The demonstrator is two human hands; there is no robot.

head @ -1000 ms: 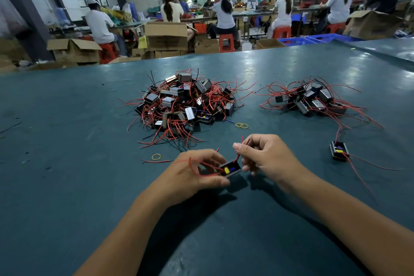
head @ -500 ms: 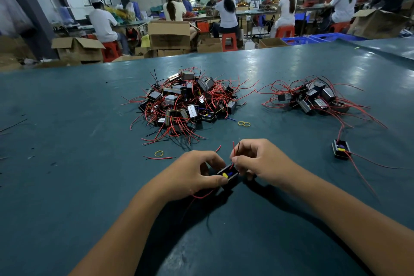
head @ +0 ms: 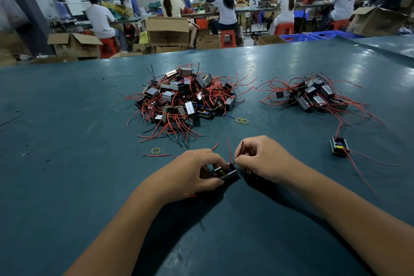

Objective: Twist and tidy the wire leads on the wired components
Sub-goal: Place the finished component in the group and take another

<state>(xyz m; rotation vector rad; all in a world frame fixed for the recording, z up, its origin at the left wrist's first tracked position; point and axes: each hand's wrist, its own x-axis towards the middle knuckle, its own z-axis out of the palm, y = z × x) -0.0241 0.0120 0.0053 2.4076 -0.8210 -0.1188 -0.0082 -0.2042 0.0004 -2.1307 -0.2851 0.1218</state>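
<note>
I have both hands low at the near middle of the teal table (head: 67, 163), with the small black component (head: 227, 173) sitting on the surface between them. My left hand (head: 192, 175) curls round its left side, thumb and fingers clamped on the casing, while my right hand (head: 266, 159) pinches the thin leads (head: 238, 153) that rise from its top edge; one red lead (head: 229, 151) stands up between the two hands. Beyond my left hand lies the big pile of components (head: 181, 98), its red wires splaying out toward me and stopping just short of my knuckles. A smaller pile (head: 313, 96) sits to the right and farther off, and a lone component (head: 339, 147) rests well to the right of my right hand, its red wires trailing on toward the table's right side. A yellow rubber band (head: 156, 150) lies left of my left hand, beside a loose red wire (head: 154, 155), and a pair of bands (head: 242, 121) sits at the big pile's near right edge (they overlap). The widest bare surface is to the far left and along the near edge under my forearms; the far edge meets cardboard boxes (head: 167, 30) and seated workers (head: 227, 9)
</note>
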